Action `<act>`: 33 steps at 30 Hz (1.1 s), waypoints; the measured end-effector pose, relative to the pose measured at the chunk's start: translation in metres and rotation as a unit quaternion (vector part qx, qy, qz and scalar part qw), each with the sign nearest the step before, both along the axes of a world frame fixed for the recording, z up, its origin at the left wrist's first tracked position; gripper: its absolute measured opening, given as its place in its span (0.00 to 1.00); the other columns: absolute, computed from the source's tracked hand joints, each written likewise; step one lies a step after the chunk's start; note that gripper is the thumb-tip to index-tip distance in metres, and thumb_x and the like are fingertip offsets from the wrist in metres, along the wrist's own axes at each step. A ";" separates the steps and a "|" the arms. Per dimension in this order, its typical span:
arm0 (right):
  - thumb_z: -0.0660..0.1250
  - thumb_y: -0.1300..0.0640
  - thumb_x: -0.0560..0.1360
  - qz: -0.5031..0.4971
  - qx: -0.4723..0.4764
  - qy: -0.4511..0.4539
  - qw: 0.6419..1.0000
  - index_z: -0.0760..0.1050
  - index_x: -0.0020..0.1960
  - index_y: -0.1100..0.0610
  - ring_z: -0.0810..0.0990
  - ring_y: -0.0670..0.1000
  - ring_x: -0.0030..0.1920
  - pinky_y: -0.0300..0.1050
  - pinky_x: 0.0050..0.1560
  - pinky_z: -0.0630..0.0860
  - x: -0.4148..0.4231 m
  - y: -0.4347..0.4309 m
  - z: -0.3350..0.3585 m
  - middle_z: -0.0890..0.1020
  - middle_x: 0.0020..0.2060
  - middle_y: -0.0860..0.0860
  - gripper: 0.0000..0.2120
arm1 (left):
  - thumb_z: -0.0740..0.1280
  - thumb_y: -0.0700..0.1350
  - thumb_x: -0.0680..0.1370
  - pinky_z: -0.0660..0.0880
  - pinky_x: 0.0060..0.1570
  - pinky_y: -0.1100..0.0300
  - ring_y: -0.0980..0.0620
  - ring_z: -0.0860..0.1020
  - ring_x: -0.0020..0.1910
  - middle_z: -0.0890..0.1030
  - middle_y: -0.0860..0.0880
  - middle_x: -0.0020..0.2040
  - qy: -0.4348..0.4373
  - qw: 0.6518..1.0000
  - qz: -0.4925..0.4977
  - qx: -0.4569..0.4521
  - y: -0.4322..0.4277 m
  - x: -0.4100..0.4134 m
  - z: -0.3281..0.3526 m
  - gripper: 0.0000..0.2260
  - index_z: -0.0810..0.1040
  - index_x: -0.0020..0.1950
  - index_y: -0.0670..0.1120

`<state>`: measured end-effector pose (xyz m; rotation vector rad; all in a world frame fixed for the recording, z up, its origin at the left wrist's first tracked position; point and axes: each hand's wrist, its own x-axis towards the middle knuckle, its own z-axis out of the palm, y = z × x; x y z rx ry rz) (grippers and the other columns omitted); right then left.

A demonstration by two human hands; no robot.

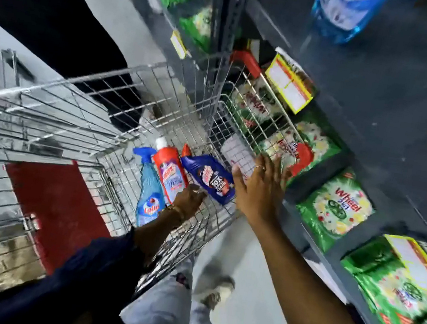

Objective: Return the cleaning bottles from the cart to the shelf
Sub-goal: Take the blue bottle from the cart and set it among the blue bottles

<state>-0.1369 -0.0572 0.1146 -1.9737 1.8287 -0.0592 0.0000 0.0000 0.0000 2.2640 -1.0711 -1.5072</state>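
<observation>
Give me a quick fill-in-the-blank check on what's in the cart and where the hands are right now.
1. The wire shopping cart holds ___ cleaning bottles.
2. The light blue spray bottle lies beside the ___ bottle with the white cap.
3. The left hand reaches ___ the cart.
4. The right hand is spread open near the dark ___ bottle.

Answers: three; red; into; blue

Three cleaning bottles lie side by side on the wire floor of the cart (81, 100): a light blue spray bottle (148, 196), a red bottle with a white cap (169, 173) and a dark blue bottle (208, 176). The grey shelf (384, 111) stands just beside the cart.
</observation>
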 end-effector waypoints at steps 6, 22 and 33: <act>0.58 0.44 0.75 -0.008 -0.019 0.102 0.995 0.55 0.75 0.61 0.47 0.58 0.77 0.57 0.77 0.38 0.004 -0.005 -0.018 0.59 0.76 0.58 0.35 | 0.64 0.54 0.78 0.73 0.60 0.50 0.35 0.75 0.64 0.77 0.33 0.64 0.112 0.959 0.247 0.083 -0.046 -0.025 -0.029 0.26 0.71 0.65 0.33; 0.63 0.50 0.71 0.021 -0.016 0.194 0.981 0.62 0.72 0.53 0.51 0.58 0.77 0.55 0.74 0.33 0.003 -0.008 -0.023 0.63 0.75 0.55 0.30 | 0.78 0.50 0.66 0.74 0.50 0.54 0.41 0.79 0.54 0.79 0.40 0.59 0.109 0.875 0.470 0.047 -0.072 -0.038 -0.062 0.33 0.68 0.63 0.40; 0.59 0.51 0.76 0.011 -0.024 0.094 0.995 0.64 0.71 0.55 0.52 0.56 0.77 0.57 0.76 0.36 0.003 -0.004 -0.009 0.67 0.73 0.55 0.24 | 0.78 0.39 0.66 0.81 0.49 0.49 0.43 0.82 0.49 0.82 0.40 0.57 0.163 0.930 0.310 -0.112 -0.059 0.007 0.016 0.28 0.72 0.62 0.42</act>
